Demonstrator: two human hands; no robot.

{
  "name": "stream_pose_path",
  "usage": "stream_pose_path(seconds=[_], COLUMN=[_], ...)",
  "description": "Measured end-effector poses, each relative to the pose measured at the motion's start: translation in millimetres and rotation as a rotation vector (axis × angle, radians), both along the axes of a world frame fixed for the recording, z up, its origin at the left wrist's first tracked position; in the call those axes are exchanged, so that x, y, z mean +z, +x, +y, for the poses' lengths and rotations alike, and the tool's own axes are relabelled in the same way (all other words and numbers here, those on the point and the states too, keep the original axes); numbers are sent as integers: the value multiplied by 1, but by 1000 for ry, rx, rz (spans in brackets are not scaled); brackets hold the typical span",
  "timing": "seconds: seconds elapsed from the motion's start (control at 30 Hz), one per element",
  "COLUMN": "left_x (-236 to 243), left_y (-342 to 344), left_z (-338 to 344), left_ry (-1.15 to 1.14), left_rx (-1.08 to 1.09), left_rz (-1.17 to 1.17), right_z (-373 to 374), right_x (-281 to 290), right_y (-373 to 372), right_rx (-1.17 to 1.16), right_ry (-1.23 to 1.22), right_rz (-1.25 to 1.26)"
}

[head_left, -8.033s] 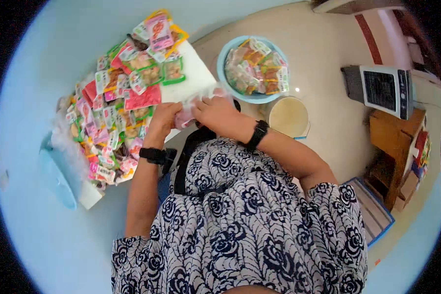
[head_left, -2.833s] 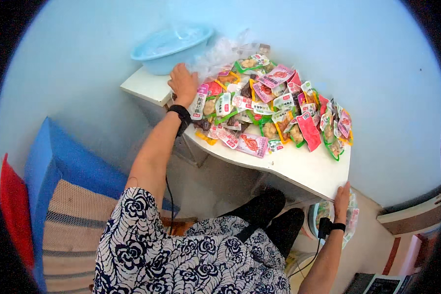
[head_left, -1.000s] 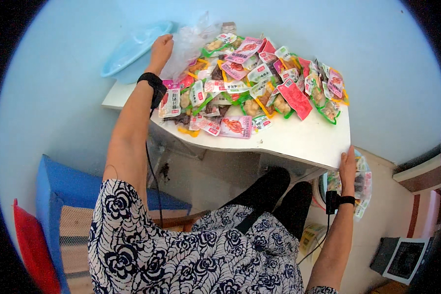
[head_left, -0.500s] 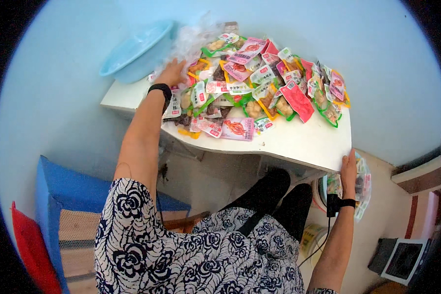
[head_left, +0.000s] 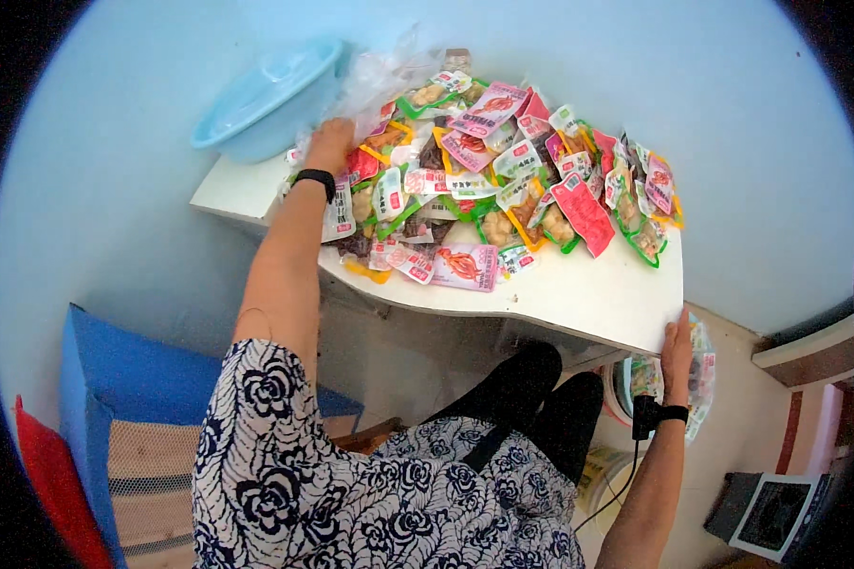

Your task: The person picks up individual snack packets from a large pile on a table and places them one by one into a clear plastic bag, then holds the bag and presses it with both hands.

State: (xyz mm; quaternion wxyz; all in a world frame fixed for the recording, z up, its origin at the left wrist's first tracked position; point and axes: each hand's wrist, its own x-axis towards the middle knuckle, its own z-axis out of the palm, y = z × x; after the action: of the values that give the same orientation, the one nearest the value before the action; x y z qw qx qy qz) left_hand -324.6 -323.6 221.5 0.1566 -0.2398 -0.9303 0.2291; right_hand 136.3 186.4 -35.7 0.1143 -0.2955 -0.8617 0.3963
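A heap of sealed snack packets (head_left: 503, 180), in pink, red, green, orange and white, covers much of the white table (head_left: 579, 303). At the heap's left side, my left hand (head_left: 330, 147) reaches in beside a crumpled clear plastic bag (head_left: 389, 76). Its fingers bend down out of sight, so what they hold, if anything, is hidden. A white packet (head_left: 339, 211) lies just below that wrist. My right hand (head_left: 677, 353) is at the table's near right corner, fingers stretched along the edge, with no packet in it.
A light blue basin (head_left: 266, 100) leans behind the table's left end. Below the right corner stands a container with more packets (head_left: 645, 377), above a pale bucket (head_left: 605, 479). A blue chair-like piece (head_left: 142, 370) is at the lower left. A cable hangs from my right wrist.
My left hand's fingers, spread beside the bag before, now bend down out of sight. My right hand stays at the table corner. The whole view has shifted slightly.
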Motion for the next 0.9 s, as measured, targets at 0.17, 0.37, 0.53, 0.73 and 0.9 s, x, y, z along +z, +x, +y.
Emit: stream_pose_path(seconds=[0.17, 0.37, 0.53, 0.73, 0.9], left_x=[30, 88, 97, 97, 113], left_y=[-4, -5, 25, 30, 37], left_z=[14, -2, 54, 69, 83], left_ry=[36, 549, 576, 774, 928], left_rx=[135, 5, -394, -571, -370], left_rz=[-289, -301, 228, 390, 441], right_z=[3, -10, -3, -1, -5], right_x=[-2, 4, 3, -11, -2], right_y=[3, -4, -4, -7, -7], right_rx=[13, 39, 8, 5, -2], right_ry=[26, -17, -20, 24, -8], right_rz=[-36, 49, 3, 106, 64])
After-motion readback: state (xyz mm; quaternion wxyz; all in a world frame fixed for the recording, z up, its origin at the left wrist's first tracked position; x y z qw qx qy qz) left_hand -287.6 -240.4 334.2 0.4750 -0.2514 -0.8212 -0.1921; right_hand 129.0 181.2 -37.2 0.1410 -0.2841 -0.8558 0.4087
